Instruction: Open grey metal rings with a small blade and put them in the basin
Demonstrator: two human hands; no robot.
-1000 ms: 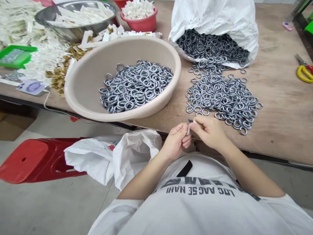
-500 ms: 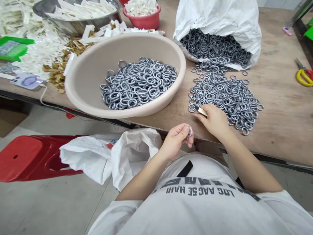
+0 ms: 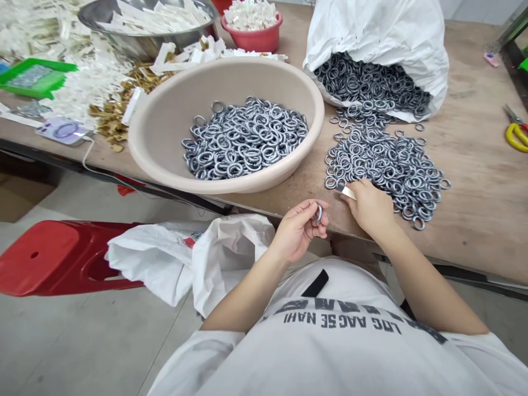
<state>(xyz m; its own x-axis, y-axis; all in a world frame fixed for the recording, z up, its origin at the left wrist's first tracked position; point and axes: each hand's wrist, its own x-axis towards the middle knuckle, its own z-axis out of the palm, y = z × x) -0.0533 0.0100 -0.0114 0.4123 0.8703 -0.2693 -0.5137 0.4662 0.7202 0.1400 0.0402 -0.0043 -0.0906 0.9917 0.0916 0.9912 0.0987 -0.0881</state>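
Between the thumb and fingers of my left hand [image 3: 300,228] is a grey ring [image 3: 319,213], held just off the table's front edge. My right hand [image 3: 371,207] is closed around a small tool with a pale body and a dark tip [image 3: 347,191]; its exact kind I cannot make out. That hand rests at the near left side of a loose pile of grey rings [image 3: 388,159] on the table. Left of the pile stands a wide beige basin [image 3: 142,148] with many similar rings in it [image 3: 251,137].
A white sack [image 3: 375,27] lies on its side behind the pile, rings spilling from its mouth. Yellow-handled scissors [image 3: 515,135] lie at the right. White and gold pieces [image 3: 111,121], a metal bowl [image 3: 148,44] and a phone [image 3: 61,131] occupy the left. A red stool [image 3: 41,256] stands below.
The whole view has shifted slightly, so the table's things sit further right. In my left hand the ring has turned a little and the fingers have loosened. My right hand still grips the small tool.
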